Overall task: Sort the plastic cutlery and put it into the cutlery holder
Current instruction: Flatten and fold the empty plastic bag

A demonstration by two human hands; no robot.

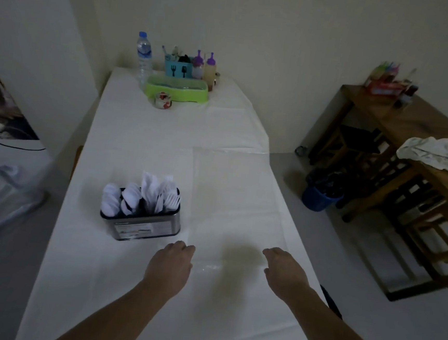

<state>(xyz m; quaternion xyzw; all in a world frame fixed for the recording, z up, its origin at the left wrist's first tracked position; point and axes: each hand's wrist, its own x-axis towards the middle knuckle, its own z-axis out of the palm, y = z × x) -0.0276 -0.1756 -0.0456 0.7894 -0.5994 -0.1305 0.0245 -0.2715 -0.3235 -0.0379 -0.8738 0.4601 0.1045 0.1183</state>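
A steel cutlery holder (144,226) stands on the white table (115,282), left of centre. White plastic spoons (112,200) fill its left side, with forks and knives (165,196) upright on its right. A clear plastic sheet (239,198) lies flat on the table to the holder's right. My left hand (171,263) is at the sheet's near left corner and my right hand (284,272) at its near right corner. Both hands have their fingers curled down onto the sheet's edge. The fingertips are hidden.
At the table's far end stand a water bottle (144,54), a green tray (177,88), a blue caddy (179,68), two sauce bottles (204,67) and a small jar (163,100). A blue bin (319,198) and wooden furniture (398,147) stand on the right.
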